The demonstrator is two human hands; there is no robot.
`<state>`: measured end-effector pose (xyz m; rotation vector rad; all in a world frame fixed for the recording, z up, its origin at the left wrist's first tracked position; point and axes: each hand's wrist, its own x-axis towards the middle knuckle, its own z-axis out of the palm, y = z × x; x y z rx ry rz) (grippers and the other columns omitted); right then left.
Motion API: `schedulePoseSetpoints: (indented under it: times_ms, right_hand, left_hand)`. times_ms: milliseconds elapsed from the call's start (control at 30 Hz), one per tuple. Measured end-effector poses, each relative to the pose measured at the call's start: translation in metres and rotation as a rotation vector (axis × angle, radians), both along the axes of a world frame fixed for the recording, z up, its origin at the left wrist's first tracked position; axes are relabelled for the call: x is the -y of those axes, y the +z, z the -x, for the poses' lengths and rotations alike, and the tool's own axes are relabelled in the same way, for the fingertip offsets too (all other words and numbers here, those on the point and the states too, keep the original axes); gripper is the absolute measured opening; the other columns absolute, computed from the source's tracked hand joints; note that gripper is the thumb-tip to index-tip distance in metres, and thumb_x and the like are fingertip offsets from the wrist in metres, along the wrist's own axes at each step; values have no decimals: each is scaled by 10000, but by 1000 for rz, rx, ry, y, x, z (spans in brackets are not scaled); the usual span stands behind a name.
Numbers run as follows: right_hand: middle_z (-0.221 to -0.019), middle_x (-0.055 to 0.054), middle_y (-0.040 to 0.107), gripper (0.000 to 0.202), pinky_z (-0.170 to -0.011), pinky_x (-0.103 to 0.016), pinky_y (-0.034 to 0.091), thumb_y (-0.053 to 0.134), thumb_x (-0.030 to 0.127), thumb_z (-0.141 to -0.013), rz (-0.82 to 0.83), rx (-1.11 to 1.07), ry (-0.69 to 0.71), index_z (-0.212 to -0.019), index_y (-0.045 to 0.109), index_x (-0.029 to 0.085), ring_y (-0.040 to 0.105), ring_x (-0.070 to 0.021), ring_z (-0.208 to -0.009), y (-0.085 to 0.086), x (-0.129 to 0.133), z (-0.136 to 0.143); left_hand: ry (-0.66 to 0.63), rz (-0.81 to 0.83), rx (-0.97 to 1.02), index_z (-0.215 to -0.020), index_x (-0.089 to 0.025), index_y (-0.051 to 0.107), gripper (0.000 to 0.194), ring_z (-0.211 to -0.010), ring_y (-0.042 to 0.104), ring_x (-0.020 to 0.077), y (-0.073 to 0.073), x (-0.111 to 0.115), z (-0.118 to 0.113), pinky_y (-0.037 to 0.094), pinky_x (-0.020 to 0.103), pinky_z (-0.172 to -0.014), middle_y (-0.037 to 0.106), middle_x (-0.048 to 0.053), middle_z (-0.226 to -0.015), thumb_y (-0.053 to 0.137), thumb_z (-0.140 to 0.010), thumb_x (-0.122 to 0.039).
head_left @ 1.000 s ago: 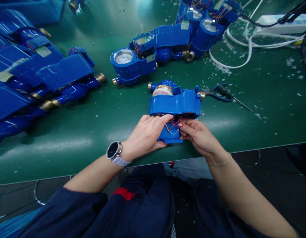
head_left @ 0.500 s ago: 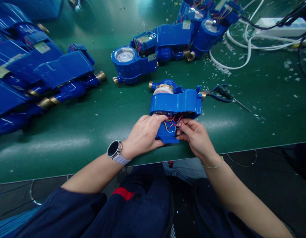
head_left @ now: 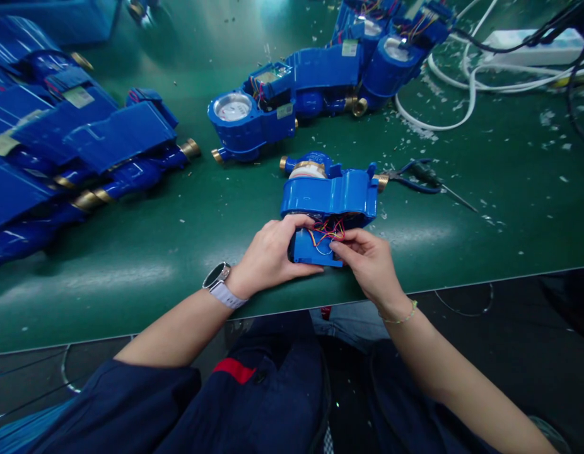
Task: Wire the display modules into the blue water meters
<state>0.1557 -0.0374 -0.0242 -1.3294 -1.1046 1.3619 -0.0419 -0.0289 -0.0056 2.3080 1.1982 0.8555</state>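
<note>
A blue water meter (head_left: 327, 197) lies on its side in front of me, brass threaded ends showing left and right. Below its housing sits a small blue box-like cover (head_left: 304, 252), joined to it by thin red, yellow and white wires (head_left: 327, 231). My left hand (head_left: 272, 255) is closed round the cover's left side, thumb along the near edge and fingers at the far edge. With thumb and fingertips, my right hand (head_left: 371, 260) pinches the wires at the cover's right end. The pinched wire ends are hidden by the fingers.
Beyond the meter's right end lie pliers (head_left: 417, 176) and a thin screwdriver (head_left: 455, 195). Several more meters stand behind (head_left: 254, 123) and at left (head_left: 122, 135). A white cable (head_left: 467, 113) and a power strip (head_left: 533, 47) are at back right, among white scraps on the green table (head_left: 216, 233).
My right thumb and fingers have shifted up and left, closer over the cover and wires. The left thumb now reaches further along the cover's near edge, and the cover has tilted slightly.
</note>
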Motion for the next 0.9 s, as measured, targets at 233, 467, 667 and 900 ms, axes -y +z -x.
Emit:
schedulePoseSetpoints:
  times_ms: [233,467,667,900]
  right_hand:
    - [-715,5,614,167,-488,-214,467,707,338,-747,-51,84,-33,-792,632,195,543,-102,-587,0,4,5]
    - [-689,11,589,217,-484,-220,441,677,382,-769,6,64,19,-840,595,194,524,-107,-576,3,4,4]
    - [-601,30,539,290,-422,-202,380,693,432,-758,49,12,36,-843,594,173,461,-80,-487,10,3,1]
    - [-506,77,435,338,-392,-183,331,775,428,-680,235,-204,129,-791,602,159,338,-42,-421,24,0,0]
  left_hand:
    - [-32,-68,-115,-1210,-163,521,620,-1079,639,257,5,0,0,469,376,-886,669,120,-1191,761,-732,-476]
    - [-47,-105,-224,-1220,-149,559,561,-1078,633,262,4,0,0,433,366,-836,671,119,-1176,746,-755,-403]
    - [-37,-157,-298,-1220,-129,560,551,-1030,643,269,5,0,0,410,367,-796,669,133,-1170,751,-752,-348]
    - [-47,-171,-337,-1239,-134,543,544,-988,649,271,7,1,1,399,379,-799,665,130,-1188,731,-767,-329]
